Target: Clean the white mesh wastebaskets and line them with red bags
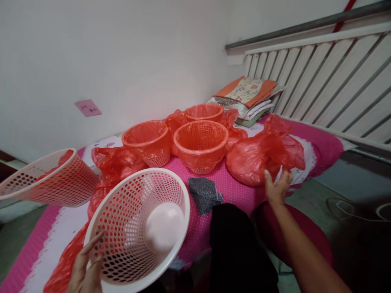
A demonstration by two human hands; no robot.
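My left hand (87, 264) grips the near left rim of a pale pink perforated basket (165, 228), with the fingers inside and the mouth tilted towards me. My right hand (277, 187) is at the near edge of a crumpled red plastic bag (253, 158), thumb and fingers apart; whether the fingertips touch the film is hard to see. Three baskets lined with red plastic, a left one (146, 142), a front one (201, 146) and a back one (204, 112), stand upright behind. A dark grey cloth (204, 195) lies between the pink basket and my knee.
Another pale pink basket (67, 179) lies tilted at the left, red plastic inside it. More red plastic (70, 248) trails along the bed's left side. Folded textiles (247, 95) are stacked by the white slatted rail (320, 77). A dark red stool (305, 232) stands below my right arm.
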